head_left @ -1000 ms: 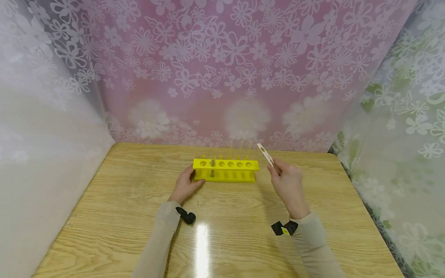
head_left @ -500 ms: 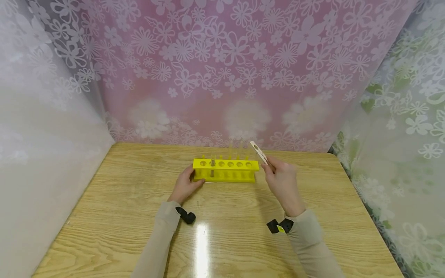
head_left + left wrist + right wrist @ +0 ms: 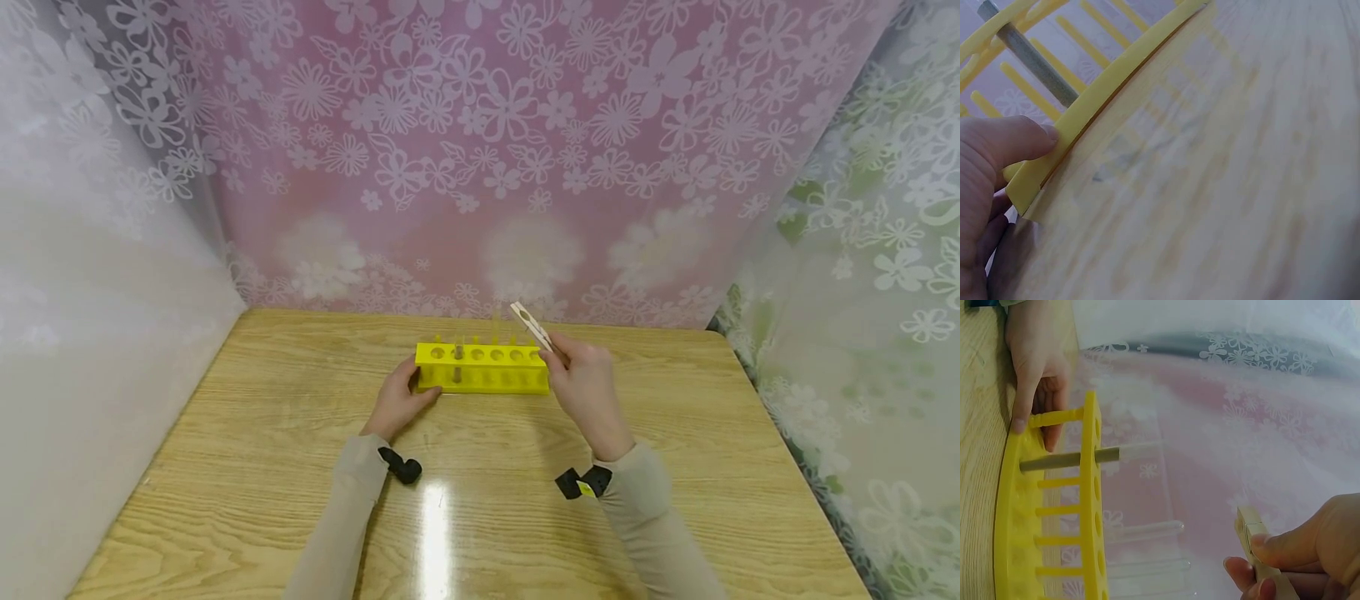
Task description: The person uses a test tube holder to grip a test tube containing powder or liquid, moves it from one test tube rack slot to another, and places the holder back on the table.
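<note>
A yellow test tube rack (image 3: 483,388) stands on the table. My left hand (image 3: 396,402) grips its left end, thumb (image 3: 1029,139) on the front of the base and fingers behind. One test tube with dark grey-brown contents (image 3: 1054,461) is upright in the second hole from the left. At the back, clear tubes (image 3: 1147,531) sit upside down on pegs. My right hand (image 3: 588,392) holds a wooden test tube clamp (image 3: 531,325) between thumb and fingers. The clamp is raised, tilted up to the left, and overlaps the rack's right end in the head view. Its jaws hold nothing.
The wood-grain table (image 3: 300,500) runs back to a pink flowered curtain (image 3: 450,167). Pale sheets hang along the left and right sides. Black wrist cameras (image 3: 408,469) are strapped over both sleeves.
My right hand has moved left with the clamp, from beside the rack to over its right end. The left hand and the rack have stayed put.
</note>
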Tool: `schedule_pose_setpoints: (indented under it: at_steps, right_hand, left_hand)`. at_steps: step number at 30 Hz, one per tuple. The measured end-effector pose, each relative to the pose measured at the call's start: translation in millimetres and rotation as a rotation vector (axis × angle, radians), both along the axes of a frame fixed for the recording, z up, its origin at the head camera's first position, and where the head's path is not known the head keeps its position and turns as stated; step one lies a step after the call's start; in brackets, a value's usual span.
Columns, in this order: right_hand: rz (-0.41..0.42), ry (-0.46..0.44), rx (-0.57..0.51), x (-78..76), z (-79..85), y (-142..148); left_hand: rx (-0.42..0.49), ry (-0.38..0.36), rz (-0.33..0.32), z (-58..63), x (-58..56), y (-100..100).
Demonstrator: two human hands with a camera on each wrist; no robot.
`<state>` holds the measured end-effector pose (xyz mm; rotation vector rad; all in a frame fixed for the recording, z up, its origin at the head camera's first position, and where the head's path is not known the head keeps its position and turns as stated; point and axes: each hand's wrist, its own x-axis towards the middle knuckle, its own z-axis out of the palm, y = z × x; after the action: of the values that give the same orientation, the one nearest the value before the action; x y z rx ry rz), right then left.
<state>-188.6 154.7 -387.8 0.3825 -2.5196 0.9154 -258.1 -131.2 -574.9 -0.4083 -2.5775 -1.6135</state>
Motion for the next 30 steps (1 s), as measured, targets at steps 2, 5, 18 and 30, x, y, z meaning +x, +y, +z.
schedule_pose_setpoints:
  at_steps: [2,5,18,30]
  right_hand:
    - [0.009,-0.005,-0.004,-1.2,0.1,-3]
    - [0.023,0.006,-0.003,-3.0,-0.8,-6]
    - [0.067,0.004,-0.032,-7.1,-4.3,-16]
    - [0.078,-0.014,-0.02,-9.7,-1.4,-26]
  left_hand:
    - [0.002,-0.004,-0.003,0.1,0.1,0]
    - [0.001,-0.006,-0.002,0.1,-0.2,0]
    - [-0.008,-0.011,-0.001,2.1,1.1,1]
    - [-0.005,-0.002,-0.001,3.7,1.9,1]
